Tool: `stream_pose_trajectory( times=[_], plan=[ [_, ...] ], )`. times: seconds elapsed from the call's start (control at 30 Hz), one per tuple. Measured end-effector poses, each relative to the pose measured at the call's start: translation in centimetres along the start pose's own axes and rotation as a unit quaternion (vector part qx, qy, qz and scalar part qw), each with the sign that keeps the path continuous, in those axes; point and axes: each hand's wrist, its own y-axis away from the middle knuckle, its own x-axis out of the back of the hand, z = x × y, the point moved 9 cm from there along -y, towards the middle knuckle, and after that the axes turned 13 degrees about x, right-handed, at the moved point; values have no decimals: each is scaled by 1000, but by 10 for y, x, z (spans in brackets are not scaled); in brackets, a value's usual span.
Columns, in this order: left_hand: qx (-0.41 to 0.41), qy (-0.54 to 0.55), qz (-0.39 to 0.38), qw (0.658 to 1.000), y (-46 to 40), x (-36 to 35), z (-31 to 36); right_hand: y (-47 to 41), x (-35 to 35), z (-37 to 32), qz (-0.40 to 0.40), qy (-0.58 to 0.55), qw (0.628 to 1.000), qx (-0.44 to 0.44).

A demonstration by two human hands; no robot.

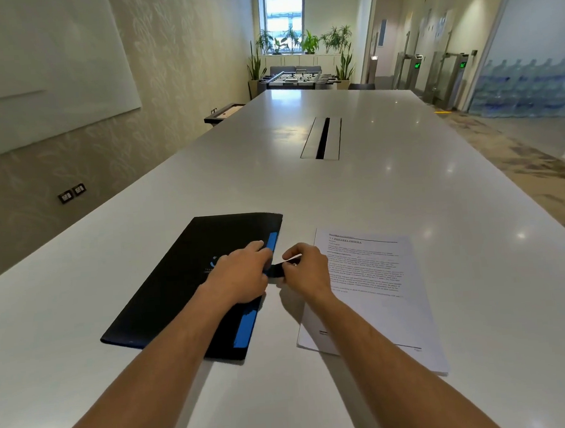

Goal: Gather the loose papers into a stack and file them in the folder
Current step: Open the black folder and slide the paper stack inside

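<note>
A black folder with a blue strip along its right edge lies closed on the white table, left of centre. My left hand rests on its right edge, fingers curled at the closure. My right hand pinches a small dark tab that sticks out from the folder's edge between both hands. A squared stack of printed papers lies flat on the table just right of the folder; my right wrist covers its left edge.
A long cable slot runs down the table's middle farther away. The table's left edge drops off toward a wall with a whiteboard. A foosball table and plants stand at the far end.
</note>
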Motion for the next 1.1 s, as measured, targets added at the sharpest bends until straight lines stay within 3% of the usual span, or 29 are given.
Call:
stream_pose_trajectory(
  times=[0.2, 0.6, 0.87, 1.1],
  plan=[
    [61, -116, 44, 990, -10, 33, -3, 3, 10, 2, 6, -55, 998, -26],
    [92, -246, 61, 963, 0, 49, -21, 2, 19, -9, 17, -132, 991, -9],
    [112, -213, 56, 969, 5, 52, -15, 4, 24, -11, 18, -144, 989, -2],
    [144, -57, 2, 988, -6, 51, -30, -2, 34, -8, 20, -126, 992, 10]
  ],
)
